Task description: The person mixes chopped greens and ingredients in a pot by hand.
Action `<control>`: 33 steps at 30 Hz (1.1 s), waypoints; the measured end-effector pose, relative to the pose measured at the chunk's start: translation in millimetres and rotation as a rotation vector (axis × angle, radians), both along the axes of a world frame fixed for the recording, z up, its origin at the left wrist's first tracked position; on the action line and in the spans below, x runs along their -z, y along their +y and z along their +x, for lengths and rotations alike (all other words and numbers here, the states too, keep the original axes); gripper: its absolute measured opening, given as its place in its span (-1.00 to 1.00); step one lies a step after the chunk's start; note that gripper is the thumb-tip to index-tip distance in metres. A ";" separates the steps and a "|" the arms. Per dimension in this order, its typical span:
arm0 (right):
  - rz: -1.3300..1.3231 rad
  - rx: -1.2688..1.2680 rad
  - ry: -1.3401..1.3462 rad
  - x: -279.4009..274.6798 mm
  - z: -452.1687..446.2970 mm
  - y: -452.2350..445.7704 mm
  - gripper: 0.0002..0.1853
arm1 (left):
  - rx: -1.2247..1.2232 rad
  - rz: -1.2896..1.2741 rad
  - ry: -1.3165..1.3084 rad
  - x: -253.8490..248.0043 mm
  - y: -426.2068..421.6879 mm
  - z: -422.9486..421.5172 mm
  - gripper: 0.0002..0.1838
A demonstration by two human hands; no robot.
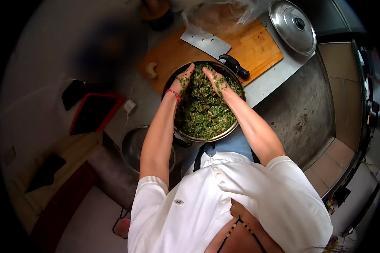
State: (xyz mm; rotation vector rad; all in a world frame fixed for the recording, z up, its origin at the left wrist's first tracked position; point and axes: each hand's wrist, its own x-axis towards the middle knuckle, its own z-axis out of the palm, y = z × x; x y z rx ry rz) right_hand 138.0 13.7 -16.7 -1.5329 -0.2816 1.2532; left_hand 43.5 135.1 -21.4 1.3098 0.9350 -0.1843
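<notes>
Chopped greens (pixel 204 122), mixed with paler bits, fill a wide round pot (pixel 218 138) that has black handles. Both my hands are inside its far half, flecked with green. My left hand (pixel 182 82), below a red beaded bracelet (pixel 173 94), cups the greens from the left side. Opposite it, my right hand (pixel 217 83) cups them from the right. A raised mound of greens sits between the two hands. Both thumbs show, pointing away from me, while the other fingers are mostly buried in the mixture.
Behind the pot lies a wooden cutting board (pixel 261 48) with a cleaver (pixel 207 43) and a clear plastic bag (pixel 219 17). A metal lid (pixel 289 25) rests at the back right. Left of me are a metal bowl (pixel 133 147) and a red-framed tablet (pixel 95 113).
</notes>
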 end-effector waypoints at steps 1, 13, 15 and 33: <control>-0.162 -0.093 -0.114 -6.9 -1.6 -1.8 -0.22 | 0.009 0.035 -0.038 -4.3 -1.8 -4.5 -0.26; -0.219 -0.933 -1.350 -9.8 -79.2 -74.6 -0.58 | 0.848 0.846 0.188 -15.6 -76.1 -78.2 -0.33; -0.260 -1.156 -1.528 25.4 -76.1 -76.9 -0.62 | 0.867 0.871 0.223 2.4 -72.5 -76.1 -0.39; -0.026 -0.055 -0.221 -60.5 -51.5 -72.4 -0.54 | 0.253 0.919 -0.082 -26.8 -71.8 -77.0 -0.48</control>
